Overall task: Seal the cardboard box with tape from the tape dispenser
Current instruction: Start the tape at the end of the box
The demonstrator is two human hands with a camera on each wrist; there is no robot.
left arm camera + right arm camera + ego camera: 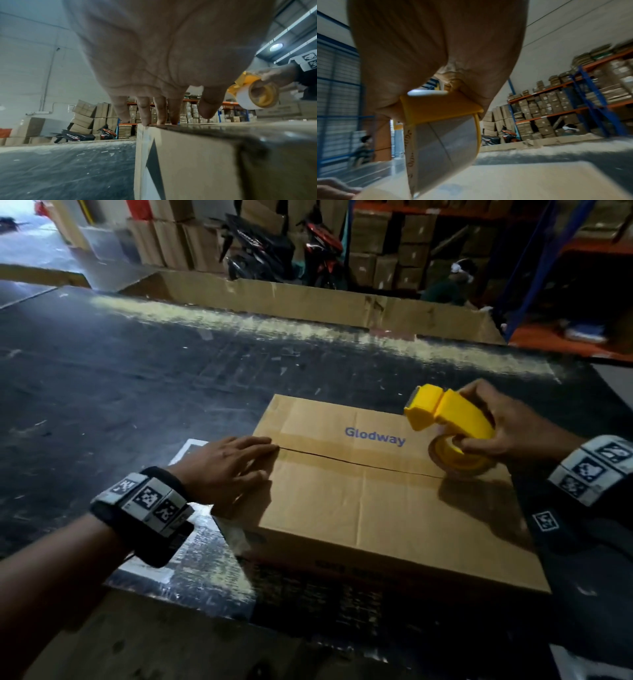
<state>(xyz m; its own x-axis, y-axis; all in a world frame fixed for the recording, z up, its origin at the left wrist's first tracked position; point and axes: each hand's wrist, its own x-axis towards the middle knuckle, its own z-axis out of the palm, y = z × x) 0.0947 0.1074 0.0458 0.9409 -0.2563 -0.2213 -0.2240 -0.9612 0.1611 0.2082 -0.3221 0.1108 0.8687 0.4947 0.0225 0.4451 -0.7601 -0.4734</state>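
A flat cardboard box (pixel 370 501) printed "Glodway" lies on the dark table (pixel 137 378), its two top flaps meeting in a centre seam (pixel 342 458). My left hand (pixel 233 467) lies flat with straight fingers on the box's left end, fingertips (pixel 145 121) touching the top edge of the box (pixel 197 162) by the seam. My right hand (pixel 507 426) grips a yellow tape dispenser (pixel 448 422) just above the right end of the seam. Its tape roll (pixel 443 146) hangs just over the box top (pixel 505 180); the hand (pixel 428 47) is wrapped round the yellow handle (pixel 440 108).
A long open cardboard carton (pixel 308 299) stands along the table's far edge. Behind it are parked motorbikes (pixel 260 248), stacked boxes and orange-blue racking (pixel 573 101). A person (pixel 455 282) sits at the back right. A white-framed marker (pixel 191 450) lies under the box's left side.
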